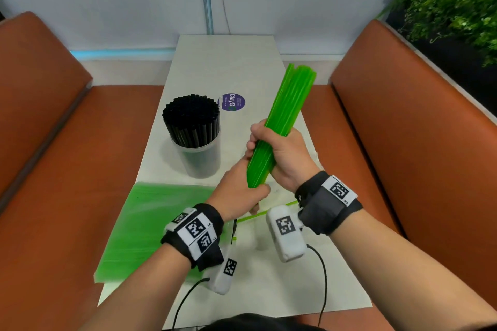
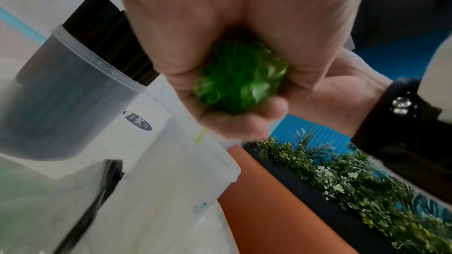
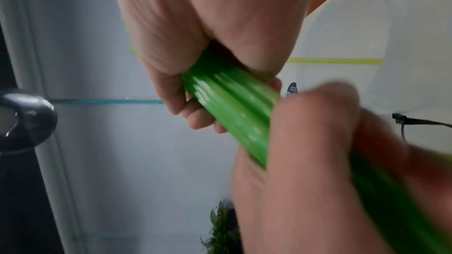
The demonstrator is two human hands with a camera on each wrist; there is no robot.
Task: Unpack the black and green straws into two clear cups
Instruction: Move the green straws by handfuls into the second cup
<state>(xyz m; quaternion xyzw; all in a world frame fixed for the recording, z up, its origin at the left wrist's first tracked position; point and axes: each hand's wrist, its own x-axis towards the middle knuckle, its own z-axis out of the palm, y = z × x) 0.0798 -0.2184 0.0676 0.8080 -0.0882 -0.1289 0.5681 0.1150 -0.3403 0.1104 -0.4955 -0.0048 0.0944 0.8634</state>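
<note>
At frame centre, both hands, right hand [image 1: 279, 153] above left hand [image 1: 239, 193], are curling fingers tightly around the green straws [image 1: 287, 105]; loosening either risks straws scattering beside the empty cup [image 2: 195, 161].

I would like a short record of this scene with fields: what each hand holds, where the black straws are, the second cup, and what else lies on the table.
left hand: grips the lower end of the green straw bundle
right hand: grips the same bundle higher up
black straws: standing in a clear cup
second clear cup: holds one green straw at most
table: green plastic bag, loose green straw, round purple sticker
</note>
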